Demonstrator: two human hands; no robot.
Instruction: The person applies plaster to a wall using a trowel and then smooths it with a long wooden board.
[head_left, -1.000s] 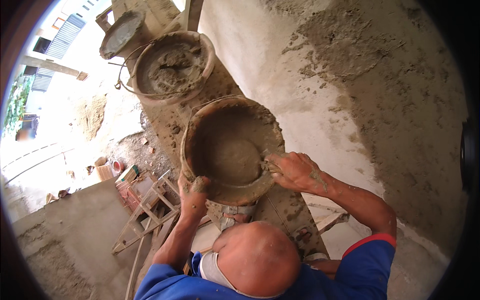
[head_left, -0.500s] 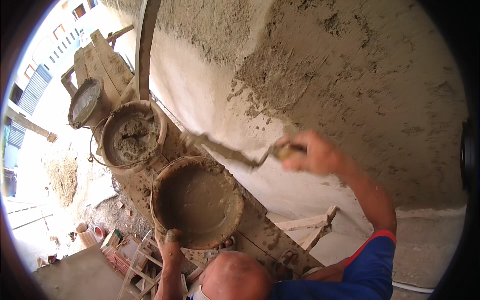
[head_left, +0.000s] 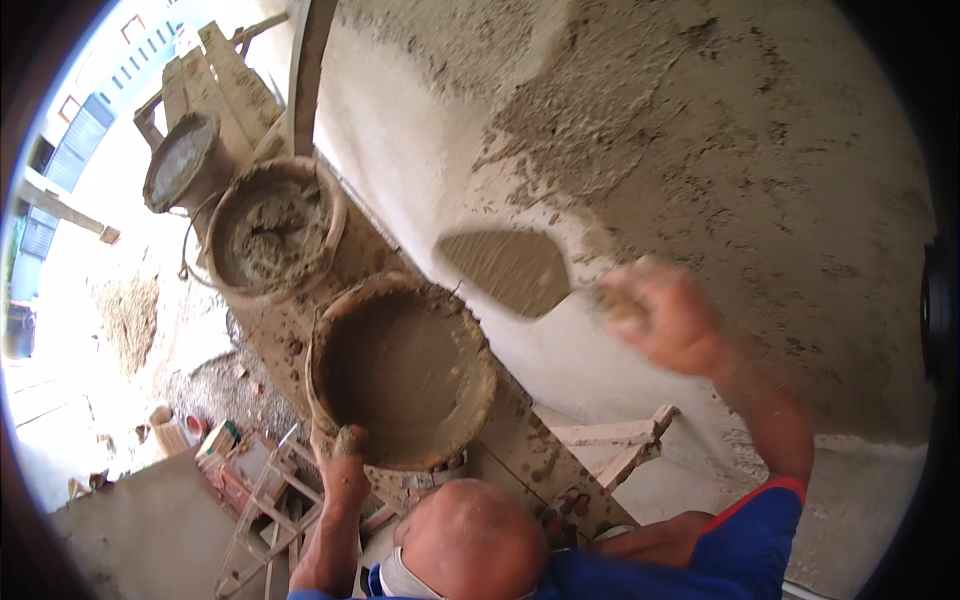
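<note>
1. Bucket [head_left: 480,405]: standing on planks [head_left: 515,450].
2. Left hand [head_left: 343,476]: grasping bucket's near-left rim.
3. Right hand [head_left: 668,318], blurred: clenched around trowel [head_left: 505,272], right of bucket.
4. Trowel blade: beyond bucket's far-right rim; wall [head_left: 790,230] contact unclear.

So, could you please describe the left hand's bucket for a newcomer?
Along the wall runs a plank platform. There, the bucket nearest the person's head has the left hand at its rim, unlike the middle bucket and the far bucket.
</note>
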